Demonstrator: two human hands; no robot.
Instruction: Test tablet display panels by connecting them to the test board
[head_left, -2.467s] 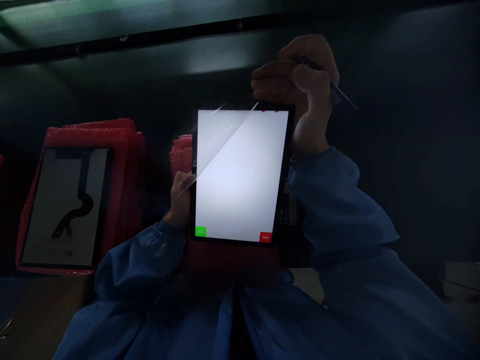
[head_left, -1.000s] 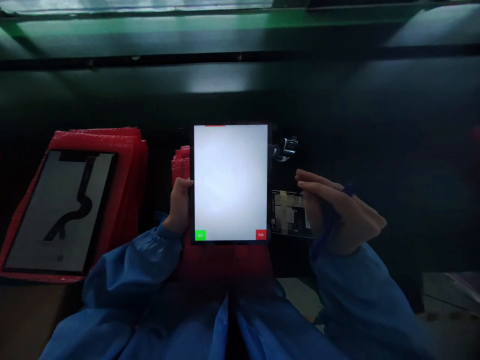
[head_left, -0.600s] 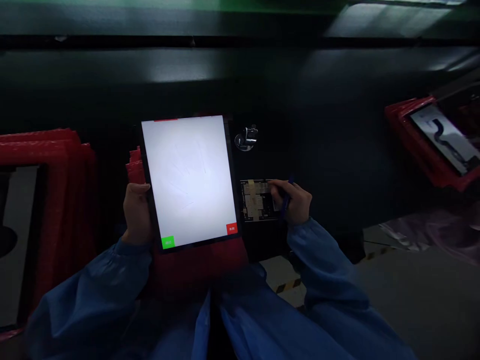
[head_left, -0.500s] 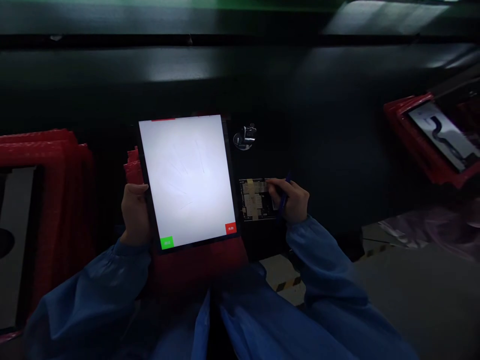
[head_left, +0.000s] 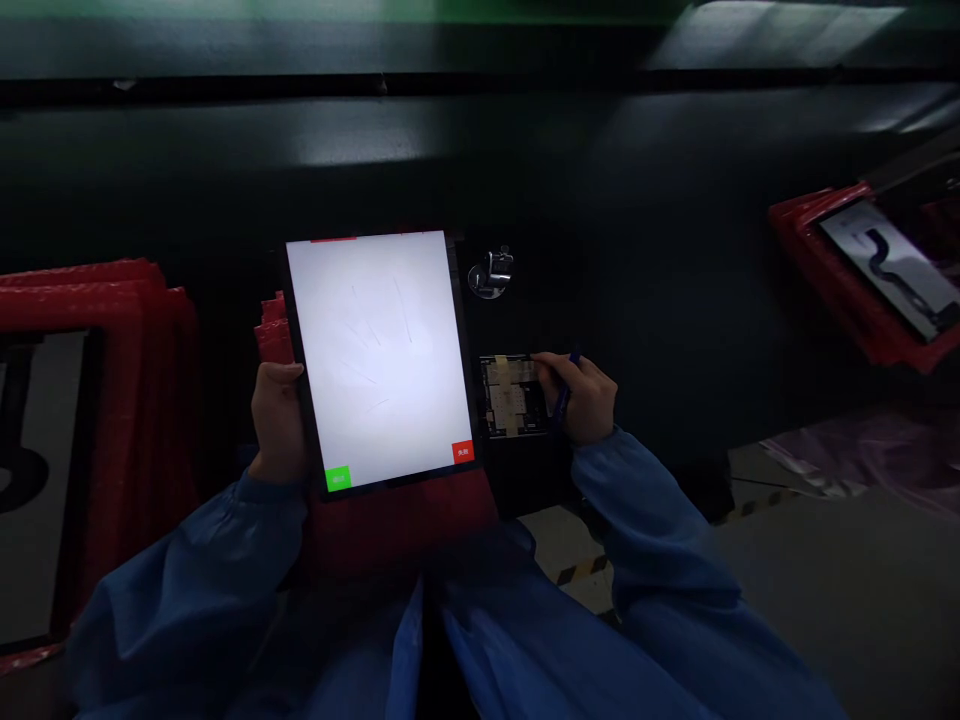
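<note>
- Black, dim and glossy, the bench surface fills most of the view, with a dark rail running across its far edge and a faint green glow above it.
- Red bubble-wrap sleeves are stacked at the bench's left edge; a second red wrapped panel with a black flex cable lies at its right edge.
- A small shiny metal clip sits near the middle of the bench, just beyond a small dark circuit board with yellowish tape.
- The left hand, in a blue sleeve, is wrapped around the left edge of a glowing white tablet screen with a green and a red button at its bottom corners, held upright and slightly tilted over a red sleeve at the near edge.
- The right hand is curled, its fingers pinching a thin dark blue pen-like tool, fingertips touching the circuit board's right edge.
</note>
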